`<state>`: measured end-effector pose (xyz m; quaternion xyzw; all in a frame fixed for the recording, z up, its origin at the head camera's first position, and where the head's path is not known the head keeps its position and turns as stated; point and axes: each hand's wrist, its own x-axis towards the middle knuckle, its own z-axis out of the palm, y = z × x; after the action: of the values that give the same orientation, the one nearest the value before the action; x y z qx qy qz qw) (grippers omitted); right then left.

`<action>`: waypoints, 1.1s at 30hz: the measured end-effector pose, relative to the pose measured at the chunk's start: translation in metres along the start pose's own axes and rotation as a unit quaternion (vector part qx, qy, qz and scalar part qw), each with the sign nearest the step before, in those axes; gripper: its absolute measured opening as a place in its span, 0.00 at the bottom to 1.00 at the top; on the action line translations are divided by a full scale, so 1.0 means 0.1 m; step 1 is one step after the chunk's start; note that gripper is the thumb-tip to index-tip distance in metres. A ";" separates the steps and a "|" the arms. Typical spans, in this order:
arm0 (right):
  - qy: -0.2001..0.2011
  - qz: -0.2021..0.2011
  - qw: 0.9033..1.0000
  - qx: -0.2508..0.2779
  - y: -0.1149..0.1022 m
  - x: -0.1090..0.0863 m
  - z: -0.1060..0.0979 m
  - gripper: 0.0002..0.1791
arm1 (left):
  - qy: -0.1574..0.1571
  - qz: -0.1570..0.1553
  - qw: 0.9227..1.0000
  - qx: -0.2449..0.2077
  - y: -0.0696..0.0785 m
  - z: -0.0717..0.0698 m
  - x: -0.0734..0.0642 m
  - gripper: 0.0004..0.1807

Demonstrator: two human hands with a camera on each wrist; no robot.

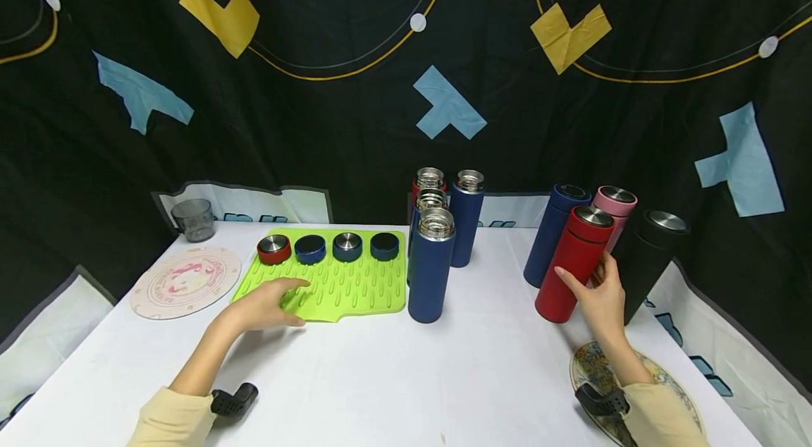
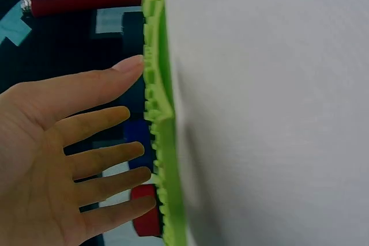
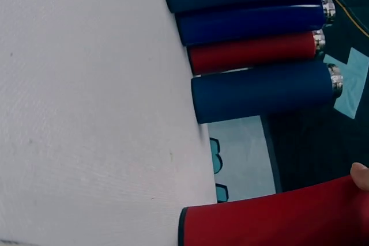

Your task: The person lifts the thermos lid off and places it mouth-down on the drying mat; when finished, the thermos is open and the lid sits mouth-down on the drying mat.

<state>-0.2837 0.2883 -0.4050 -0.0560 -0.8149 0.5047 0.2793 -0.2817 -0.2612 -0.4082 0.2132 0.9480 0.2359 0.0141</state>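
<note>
My right hand [image 1: 603,299] holds a capped red thermos bottle [image 1: 574,264], thumb on its front and fingers round its right side. In the right wrist view only the thumb tip [image 3: 360,176] shows against the red bottle; whether its base touches the table cannot be told. My left hand [image 1: 269,304] hovers with spread fingers over the near left part of a green drying mat [image 1: 355,292], holding nothing. Along the mat's back lie a red lid [image 1: 274,249], a blue lid [image 1: 311,249] and two dark blue lids [image 1: 347,247].
Lidless blue bottles [image 1: 431,278] and a red one [image 1: 415,186] stand mid-table. Capped blue [image 1: 555,235], pink [image 1: 615,201] and black [image 1: 656,249] bottles stand around the held one. A round mat [image 1: 184,285] and grey cup [image 1: 194,220] are left, a patterned plate [image 1: 666,390] near right.
</note>
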 end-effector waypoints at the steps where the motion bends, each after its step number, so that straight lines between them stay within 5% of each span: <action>1: 0.002 -0.002 1.000 -0.003 0.01 0.01 0.01 0.46 | 0.005 0.007 1.000 0.001 0.02 -0.01 0.00 0.39; 9: 0.022 -0.012 1.000 -0.011 0.02 0.03 0.03 0.41 | 0.034 0.053 0.998 0.002 0.28 -0.13 -0.02 0.36; 20: -0.017 0.007 1.000 -0.008 -0.22 -0.14 -0.04 0.44 | 0.081 0.089 0.992 0.021 0.85 -0.26 -0.12 0.35; 27: -0.047 -0.035 0.998 -0.011 -0.47 -0.34 -0.03 0.42 | 0.106 0.116 0.988 0.004 1.23 -0.39 -0.22 0.38; 33: -0.069 -0.088 0.994 0.013 -0.70 -0.52 0.00 0.40 | 0.136 0.173 0.975 -0.011 1.52 -0.51 -0.25 0.37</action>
<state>-0.2266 0.2349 -0.3665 0.0543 -0.8276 0.4913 0.2659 -0.2049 -0.1726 -0.2960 0.3395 0.8873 0.2716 -0.1540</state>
